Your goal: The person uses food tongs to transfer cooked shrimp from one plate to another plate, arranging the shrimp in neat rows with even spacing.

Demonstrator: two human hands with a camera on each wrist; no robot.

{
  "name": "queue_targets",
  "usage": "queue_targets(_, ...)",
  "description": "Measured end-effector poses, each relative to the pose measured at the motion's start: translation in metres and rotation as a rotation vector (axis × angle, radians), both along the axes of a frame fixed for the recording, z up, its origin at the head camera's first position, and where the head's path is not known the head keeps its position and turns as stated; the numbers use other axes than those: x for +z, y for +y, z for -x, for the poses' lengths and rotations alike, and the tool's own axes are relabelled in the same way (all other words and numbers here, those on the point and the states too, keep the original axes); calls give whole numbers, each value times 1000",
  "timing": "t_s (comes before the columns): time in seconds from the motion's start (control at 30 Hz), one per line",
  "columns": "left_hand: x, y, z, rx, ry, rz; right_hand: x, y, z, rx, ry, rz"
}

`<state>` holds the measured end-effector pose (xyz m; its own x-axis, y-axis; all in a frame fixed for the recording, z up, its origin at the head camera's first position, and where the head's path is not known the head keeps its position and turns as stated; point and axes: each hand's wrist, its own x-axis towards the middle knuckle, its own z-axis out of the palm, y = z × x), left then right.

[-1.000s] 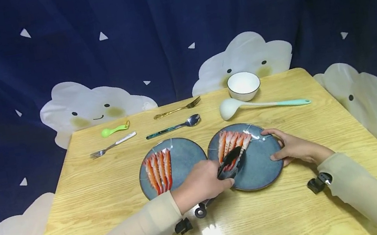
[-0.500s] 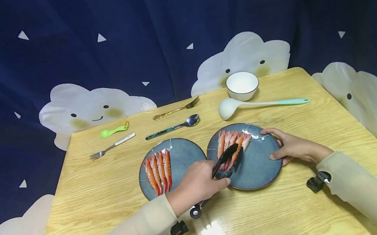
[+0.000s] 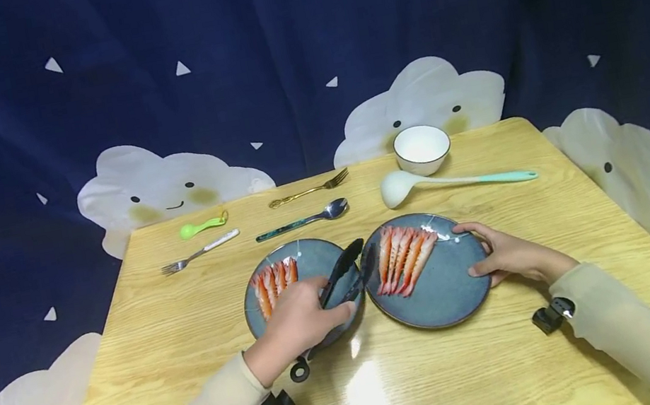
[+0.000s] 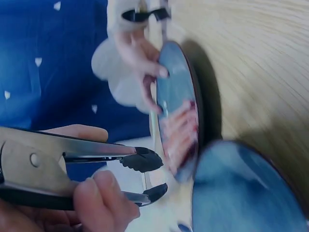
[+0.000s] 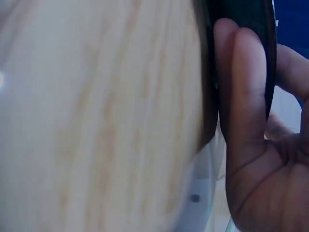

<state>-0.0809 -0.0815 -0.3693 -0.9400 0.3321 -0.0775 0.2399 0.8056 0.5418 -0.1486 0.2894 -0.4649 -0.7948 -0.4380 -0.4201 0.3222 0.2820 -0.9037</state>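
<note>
My left hand [image 3: 299,318] grips black-tipped metal tongs [image 4: 38,159], whose tips stand apart with nothing between them. In the head view the tongs overlap the right part of the left blue plate [image 3: 317,254]. Several orange-red shrimp [image 3: 274,283] lie in a row on that plate, partly hidden by my hand. My right hand [image 3: 511,257] holds the right edge of the other blue plate [image 3: 450,292], thumb over the rim and fingers beneath it, as the right wrist view shows. Several more shrimp [image 3: 402,258] lie side by side on this plate's left half.
Behind the plates lie a white ladle [image 3: 400,188] with a mint handle, a dark-handled spoon [image 3: 302,220], a gold fork [image 3: 310,189], a white-handled fork [image 3: 200,250] and green measuring spoons [image 3: 203,226]. A white bowl [image 3: 422,149] stands at the back edge.
My left hand and the tongs have moved left, off the shrimp on the right plate, which now lie uncovered. My right hand keeps its hold on the plate's edge.
</note>
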Motion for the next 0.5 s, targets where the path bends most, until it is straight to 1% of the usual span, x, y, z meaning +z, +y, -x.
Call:
queue_targets(0.2,-3,-42,-8,153,-14,65,-2,1,1,19,26,-21)
queue_targets(0.33,-2,-64,-16,242,-29,119,-2,1,1,20,26,-11)
queue_targets(0.4,-1,-72,-20,266,-20,154,-2,1,1,23,25,-5)
queue_targets(0.5,-1,-79,-26,272,-24,191,-2,1,1,21,25,-1)
